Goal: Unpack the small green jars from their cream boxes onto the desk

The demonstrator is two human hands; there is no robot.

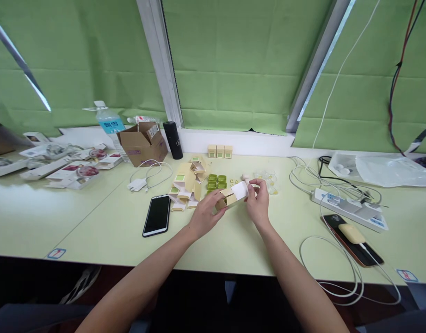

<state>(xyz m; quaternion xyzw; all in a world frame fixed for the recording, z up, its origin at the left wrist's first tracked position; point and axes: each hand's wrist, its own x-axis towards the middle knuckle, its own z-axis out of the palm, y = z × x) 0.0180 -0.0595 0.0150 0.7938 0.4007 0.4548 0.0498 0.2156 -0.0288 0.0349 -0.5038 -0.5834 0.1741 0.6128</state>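
Note:
Between my two hands, above the desk, is a small cream carton (pixel 229 198) with its white-lined flap raised. My left hand (pixel 206 213) grips the carton's body from the left, thumb below. With thumb and fingers my right hand (pixel 257 200) pinches the white flap's far end. Just behind the carton sit several small green trays (pixel 217 179) and some tiny yellow pieces (pixel 234 182). Left of these lies a pile of opened cream cartons (pixel 185 180). Clear plastic pieces (pixel 270 178) lie beyond my right hand, close to a small pinkish object (pixel 246 177).
Three closed cream boxes (pixel 220 151) stand by the wall. A phone (pixel 157 215), charger (pixel 138 184), cardboard box (pixel 143 145), black bottle (pixel 173 140) and water bottle (pixel 110 124) occupy the left. On the right are a power strip (pixel 349 209), loose cables and another phone (pixel 363 252).

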